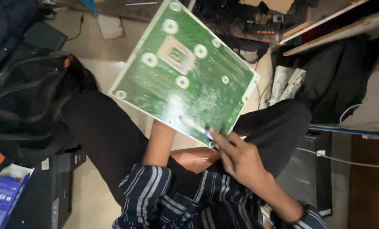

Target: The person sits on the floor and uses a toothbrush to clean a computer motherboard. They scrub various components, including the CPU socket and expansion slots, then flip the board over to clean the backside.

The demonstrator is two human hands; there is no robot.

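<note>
A green circuit board [185, 68] with round solder pads and a square socket outline is held tilted above my lap, its solder side facing me. My left forearm [159, 142] runs up behind the board's lower edge; the left hand itself is hidden behind the board and carries it. My right hand [240, 159] grips a small brush [193, 125] with a blue handle and pale bristles. The bristles lie on the board near its lower edge.
My legs in black trousers [109, 135] spread below the board. A black backpack [28, 101] lies at the left, a blue box [5, 193] at bottom left. A grey case [308, 178] with a white cable [346, 161], dark cloth [342, 76] and wooden shelves [337, 25] crowd the right.
</note>
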